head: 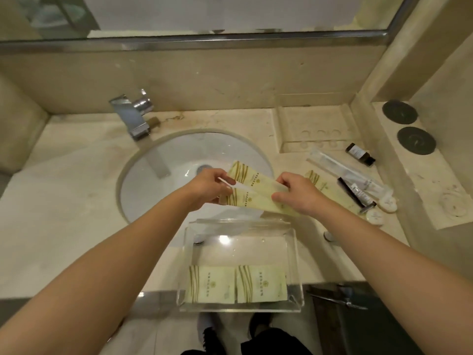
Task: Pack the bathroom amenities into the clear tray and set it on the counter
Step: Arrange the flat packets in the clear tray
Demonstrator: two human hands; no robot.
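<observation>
Partly behind right hand [298,194], sachet [317,179]

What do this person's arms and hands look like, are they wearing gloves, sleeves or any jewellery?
Both arms are bare all the way up to the edge of the picture: no sleeves show. The left hand and the right hand are bare too, with no gloves. No watch, bracelet or ring is visible on either wrist or on the fingers that show. The nails look short and unpainted, though they are small in this view.

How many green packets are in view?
5: two in the tray at and, two held between the hands at and, one on the counter, partly hidden.
</observation>
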